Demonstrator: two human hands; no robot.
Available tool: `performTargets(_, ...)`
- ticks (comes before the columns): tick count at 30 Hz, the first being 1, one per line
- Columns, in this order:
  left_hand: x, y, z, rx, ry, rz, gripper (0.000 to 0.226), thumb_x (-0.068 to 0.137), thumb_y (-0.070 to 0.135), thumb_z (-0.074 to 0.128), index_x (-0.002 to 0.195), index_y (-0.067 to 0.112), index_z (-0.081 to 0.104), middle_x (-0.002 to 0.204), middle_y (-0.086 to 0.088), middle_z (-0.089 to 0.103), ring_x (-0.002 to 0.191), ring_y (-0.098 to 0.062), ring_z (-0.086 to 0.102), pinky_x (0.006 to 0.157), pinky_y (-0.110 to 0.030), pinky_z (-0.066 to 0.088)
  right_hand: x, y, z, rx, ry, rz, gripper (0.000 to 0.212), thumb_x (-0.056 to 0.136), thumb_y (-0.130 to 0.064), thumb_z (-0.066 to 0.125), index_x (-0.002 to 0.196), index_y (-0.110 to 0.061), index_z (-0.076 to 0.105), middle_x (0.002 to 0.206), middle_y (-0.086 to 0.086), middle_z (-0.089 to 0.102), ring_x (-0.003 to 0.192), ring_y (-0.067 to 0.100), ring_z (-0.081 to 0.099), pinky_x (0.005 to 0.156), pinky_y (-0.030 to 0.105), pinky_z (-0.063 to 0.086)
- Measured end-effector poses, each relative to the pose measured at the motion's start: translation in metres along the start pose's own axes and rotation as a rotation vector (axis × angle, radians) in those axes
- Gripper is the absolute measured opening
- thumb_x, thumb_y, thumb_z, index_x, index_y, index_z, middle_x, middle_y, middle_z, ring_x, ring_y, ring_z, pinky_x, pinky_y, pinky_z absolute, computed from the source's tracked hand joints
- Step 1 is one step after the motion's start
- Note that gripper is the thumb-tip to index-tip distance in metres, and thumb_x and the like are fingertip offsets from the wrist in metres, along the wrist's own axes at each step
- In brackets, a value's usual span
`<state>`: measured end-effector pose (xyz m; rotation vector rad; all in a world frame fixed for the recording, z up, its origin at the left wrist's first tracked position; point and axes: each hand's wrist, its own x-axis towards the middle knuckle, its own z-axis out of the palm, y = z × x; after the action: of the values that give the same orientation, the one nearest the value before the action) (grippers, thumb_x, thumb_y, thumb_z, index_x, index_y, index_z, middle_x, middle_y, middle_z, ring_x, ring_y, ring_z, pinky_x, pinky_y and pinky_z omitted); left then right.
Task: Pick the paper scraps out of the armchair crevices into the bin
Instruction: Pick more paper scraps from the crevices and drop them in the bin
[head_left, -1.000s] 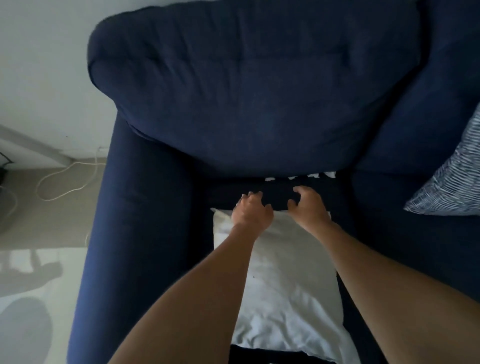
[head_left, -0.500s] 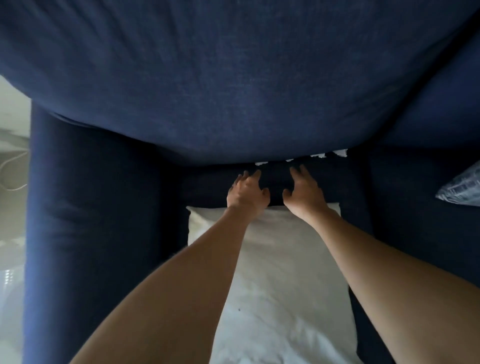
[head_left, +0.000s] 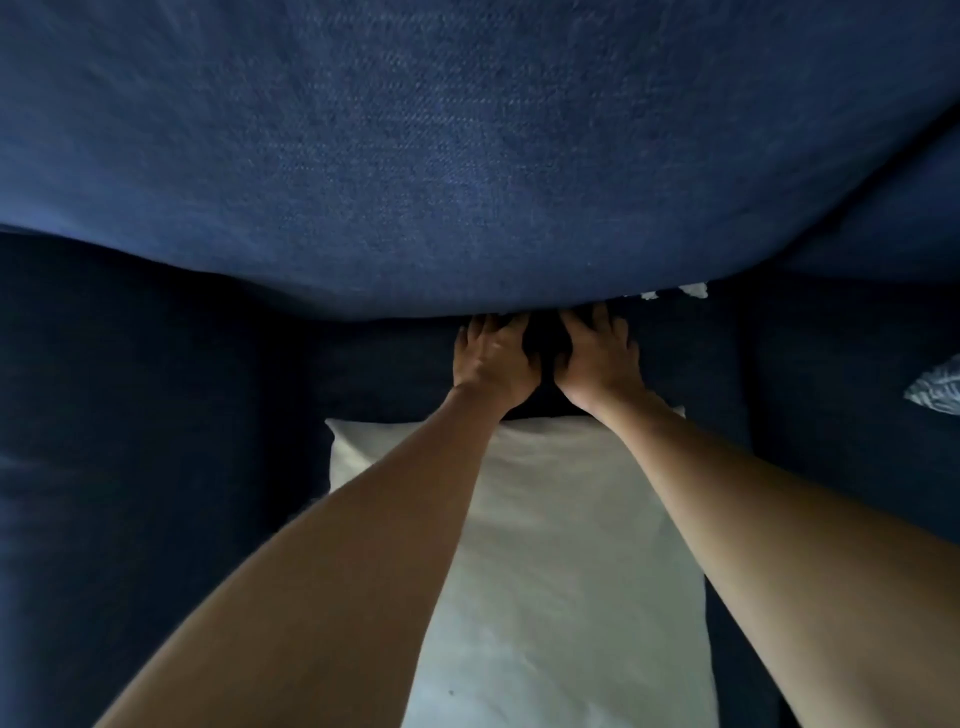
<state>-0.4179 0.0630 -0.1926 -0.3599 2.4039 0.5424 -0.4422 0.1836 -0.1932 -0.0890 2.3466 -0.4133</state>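
Note:
The dark blue armchair fills the view, its back cushion (head_left: 467, 156) bulging over the seat. White paper scraps (head_left: 675, 292) show in the crevice under the cushion's lower edge, just right of my hands. My left hand (head_left: 493, 364) and my right hand (head_left: 597, 358) lie side by side on the seat, with fingers spread and fingertips at the crevice, partly hidden under the cushion. Neither hand visibly holds anything. No bin is in view.
A white pillow (head_left: 545, 545) lies on the seat under my forearms. The left armrest (head_left: 130, 441) rises beside it. A striped blue-white cushion (head_left: 940, 387) peeks in at the right edge.
My head has moved closer to the armchair, so the floor and wall are out of view. Both hands slid forward off the pillow until the fingertips reached the crevice.

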Motion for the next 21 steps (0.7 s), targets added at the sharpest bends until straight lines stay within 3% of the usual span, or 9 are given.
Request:
performTargets(11,0.003,0.007,0.003,0.018,0.043,-0.105,0.066,0.09,0.039,0.052,0.149,0.016,0.03,0.155,-0.007,0.031,0.146,-0.024,0.022,0.122,-0.041,0.014,0.004,-0.01,-0.007,-0.006,0.066,0.031,0.043,0.089,-0.02,0.053,0.132,-0.017,0.047,0.141,0.005,0.046,0.129,0.034,0.035,0.099,0.048,0.037)
performTargets(18,-0.015,0.006,-0.006,-0.032,0.068,-0.088,0.062,0.091,0.032,0.052,0.147,0.014,0.034,0.154,-0.004,0.035,0.145,-0.021,0.027,0.116,-0.041,0.029,-0.012,-0.007,-0.007,0.032,0.149,-0.03,0.047,0.088,-0.012,0.052,0.135,-0.015,0.046,0.142,0.001,0.048,0.121,0.031,0.049,0.089,0.043,0.048)
performTargets(21,-0.034,0.009,-0.014,-0.089,0.15,-0.071,0.047,0.091,0.024,0.053,0.137,0.017,0.048,0.138,-0.004,0.053,0.129,-0.024,0.049,0.098,-0.038,0.044,-0.026,-0.011,-0.008,0.066,0.192,-0.066,0.046,0.087,-0.009,0.054,0.132,-0.014,0.05,0.139,0.001,0.052,0.121,0.03,0.054,0.09,0.039,0.05)
